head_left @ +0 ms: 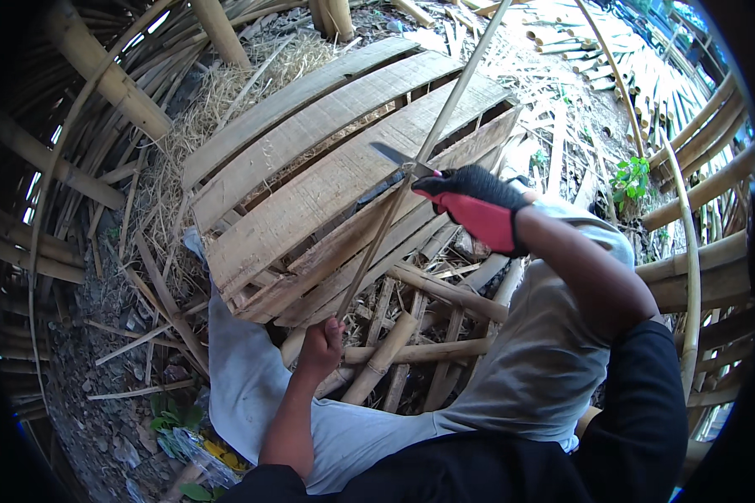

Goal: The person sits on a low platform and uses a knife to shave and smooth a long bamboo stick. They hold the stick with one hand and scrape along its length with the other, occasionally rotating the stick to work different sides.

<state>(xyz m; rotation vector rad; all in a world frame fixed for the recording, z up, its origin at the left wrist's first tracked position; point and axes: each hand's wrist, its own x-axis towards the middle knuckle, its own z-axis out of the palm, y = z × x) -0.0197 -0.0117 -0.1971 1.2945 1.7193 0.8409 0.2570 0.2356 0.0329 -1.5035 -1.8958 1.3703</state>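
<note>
A long thin bamboo strip [466, 80] runs from my lap up across a slatted wooden pallet [310, 201] and out past the top edge. Its near end sits in my bare left hand [320, 345], fingers closed round it in front of the pallet's near corner. My right hand [478, 205], in a black and red glove, grips a knife [391, 156]. The knife's blade crosses the strip about midway up its visible length and points left. The glove hides most of the knife's handle.
Bamboo poles [386, 352] lie criss-crossed between my legs. Cut bamboo pieces [600, 59] are heaped at the far right, and straw-like shavings [168, 201] cover the ground left of the pallet. Stacked bamboo poles [705, 268] stand close on my right; a green plant [632, 180] grows beside them.
</note>
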